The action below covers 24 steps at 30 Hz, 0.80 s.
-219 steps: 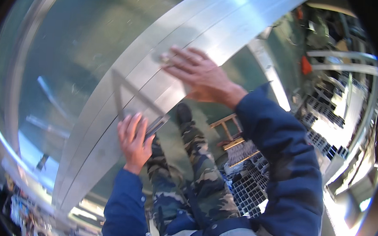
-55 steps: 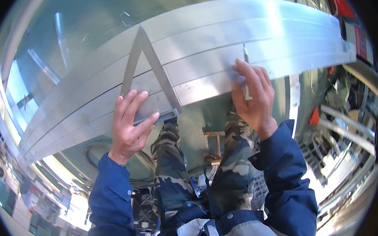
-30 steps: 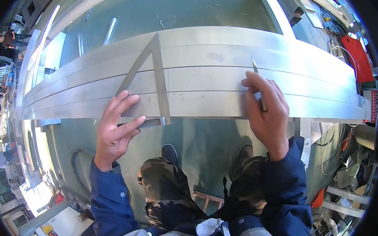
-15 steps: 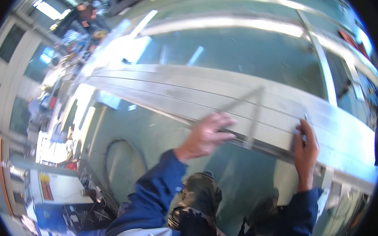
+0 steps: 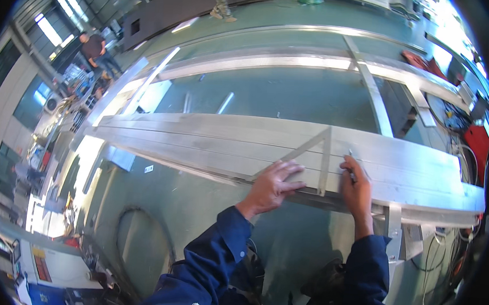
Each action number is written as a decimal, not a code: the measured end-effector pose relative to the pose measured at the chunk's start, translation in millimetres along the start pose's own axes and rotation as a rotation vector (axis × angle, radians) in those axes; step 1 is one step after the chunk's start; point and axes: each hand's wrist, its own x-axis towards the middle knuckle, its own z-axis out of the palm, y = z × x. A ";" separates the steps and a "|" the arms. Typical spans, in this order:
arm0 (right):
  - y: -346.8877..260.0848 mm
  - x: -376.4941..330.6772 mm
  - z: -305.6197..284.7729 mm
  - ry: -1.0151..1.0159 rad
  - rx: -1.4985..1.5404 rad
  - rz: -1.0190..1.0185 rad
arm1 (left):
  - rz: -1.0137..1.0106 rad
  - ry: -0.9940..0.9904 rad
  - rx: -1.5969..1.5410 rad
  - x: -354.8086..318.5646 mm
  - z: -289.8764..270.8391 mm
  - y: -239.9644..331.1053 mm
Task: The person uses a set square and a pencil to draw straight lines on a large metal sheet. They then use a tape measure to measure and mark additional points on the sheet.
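A silver metal triangle square (image 5: pixel 325 164) lies on long, pale metal beams (image 5: pixel 211 144) set side by side. My left hand (image 5: pixel 276 187) holds the square down at the beams' near edge, its fingers over the lower left part and its thumb pointing right. That part of the square is hidden under the hand. To the right of the square's upright arm, my right hand (image 5: pixel 357 189) is closed in a pinch around a slim pen-like tool (image 5: pixel 351 153). The tool's light tip points away from me above the beam surface; I cannot tell whether it touches.
A metal leg (image 5: pixel 393 231) supports the beams at the right. Crossbars (image 5: pixel 370 93) run to a far rail (image 5: pixel 251 62). A dark cable loop (image 5: pixel 133 210) lies on the floor at left. Two people (image 5: pixel 95 51) (image 5: pixel 218 0) are far off. A red item (image 5: pixel 476 149) stands at right.
The view has shifted and sharpened, so the beams sit lower in it. My right hand is closer to the square's upright arm. My left hand stays at the square's lower left.
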 end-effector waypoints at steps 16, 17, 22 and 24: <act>-50.9 -4.5 -36.5 -0.373 -0.188 -0.143 | -0.102 -0.065 -0.077 2.4 -18.7 16.7; -52.1 -5.1 -34.0 -0.372 -0.239 -0.159 | -0.109 -0.068 -0.074 2.0 -18.4 16.3; -44.1 -7.7 -26.9 -0.360 -0.277 -0.137 | -0.113 -0.019 -0.056 3.8 -14.8 17.7; -42.9 -6.3 -26.7 -0.363 -0.297 -0.136 | -0.102 -0.024 -0.037 4.9 -15.0 17.5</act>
